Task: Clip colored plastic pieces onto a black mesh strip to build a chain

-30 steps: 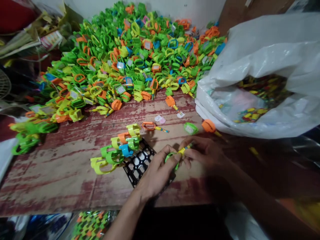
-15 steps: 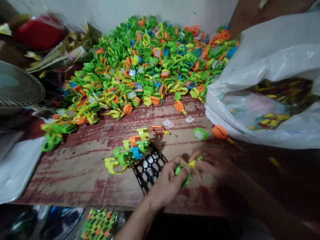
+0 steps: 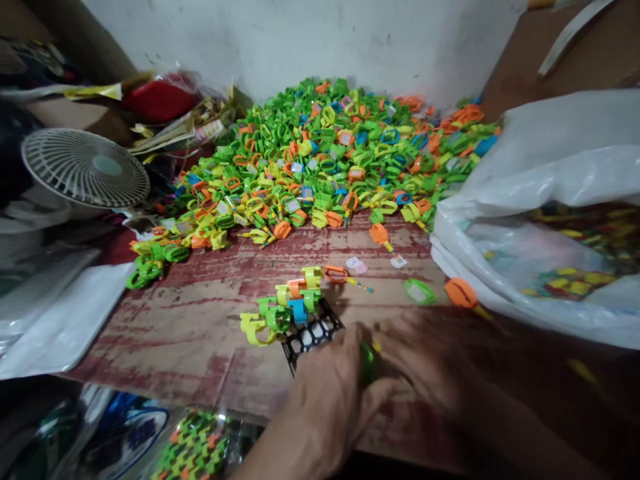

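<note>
My left hand (image 3: 330, 393) is closed around a small green plastic toy piece (image 3: 369, 363) low in the middle of the view. Beside it my right hand (image 3: 430, 363) is blurred, its fingers meeting the same piece. Both hands hover over a black grid tray (image 3: 310, 337) on the worn red-brown board (image 3: 190, 333). A short row of green, yellow, blue and orange pieces (image 3: 283, 308) stands on the tray's far edge. Behind lies a big heap of the same coloured pieces (image 3: 330, 160).
A large white plastic bag (image 3: 545, 220) with coloured bits inside fills the right. A white fan (image 3: 85, 167) and clutter stand at the left. Loose orange pieces (image 3: 461, 292) and a green ring (image 3: 419, 291) lie near the bag. Packed pieces (image 3: 193, 447) sit below the board's front edge.
The view has tilted up, so the hands now sit lower in the frame and the fan shows. Both hands stayed together on the green piece, and its yellow stick is no longer visible.
</note>
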The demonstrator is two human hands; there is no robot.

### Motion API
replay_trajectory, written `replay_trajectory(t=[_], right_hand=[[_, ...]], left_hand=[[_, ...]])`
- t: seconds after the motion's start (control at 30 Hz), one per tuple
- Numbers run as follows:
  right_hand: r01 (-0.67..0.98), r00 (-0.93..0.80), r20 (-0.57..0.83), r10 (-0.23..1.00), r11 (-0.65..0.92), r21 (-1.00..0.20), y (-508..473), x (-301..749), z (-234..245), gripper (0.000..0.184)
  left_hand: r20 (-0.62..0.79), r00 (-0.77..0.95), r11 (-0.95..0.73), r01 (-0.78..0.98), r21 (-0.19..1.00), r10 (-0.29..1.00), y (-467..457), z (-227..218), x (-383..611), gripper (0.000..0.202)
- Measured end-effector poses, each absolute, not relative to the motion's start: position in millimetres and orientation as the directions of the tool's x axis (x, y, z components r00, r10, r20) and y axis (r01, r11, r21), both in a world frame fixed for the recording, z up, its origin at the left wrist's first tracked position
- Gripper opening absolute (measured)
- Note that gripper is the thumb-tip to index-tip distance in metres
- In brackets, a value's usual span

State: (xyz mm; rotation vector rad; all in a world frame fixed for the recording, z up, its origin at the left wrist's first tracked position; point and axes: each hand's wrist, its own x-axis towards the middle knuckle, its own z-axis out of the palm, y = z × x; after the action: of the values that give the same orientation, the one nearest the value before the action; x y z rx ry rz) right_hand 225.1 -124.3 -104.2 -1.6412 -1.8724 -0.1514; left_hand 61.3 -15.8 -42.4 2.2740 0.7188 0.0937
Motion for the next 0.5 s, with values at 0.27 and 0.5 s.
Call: replay_trajectory(t=[0.27,0.5], right_hand=[[0.777,0.434,0.352,0.829,-0.146,-0.612,-78.9,215.6,-134.2,0.016],[0.653,0.519,0.130,0.845,-0.294,-0.698,-40.9,202.0,-133.4,0.020]], left_hand=[[0.245,0.844,-0.812,0.318,0.489,0.478,77.0,13.1,47.8,0.065],[0.057,0.943,-0.814,0.252,0.523,0.328,105.5,-39.6,60.6,0.061]])
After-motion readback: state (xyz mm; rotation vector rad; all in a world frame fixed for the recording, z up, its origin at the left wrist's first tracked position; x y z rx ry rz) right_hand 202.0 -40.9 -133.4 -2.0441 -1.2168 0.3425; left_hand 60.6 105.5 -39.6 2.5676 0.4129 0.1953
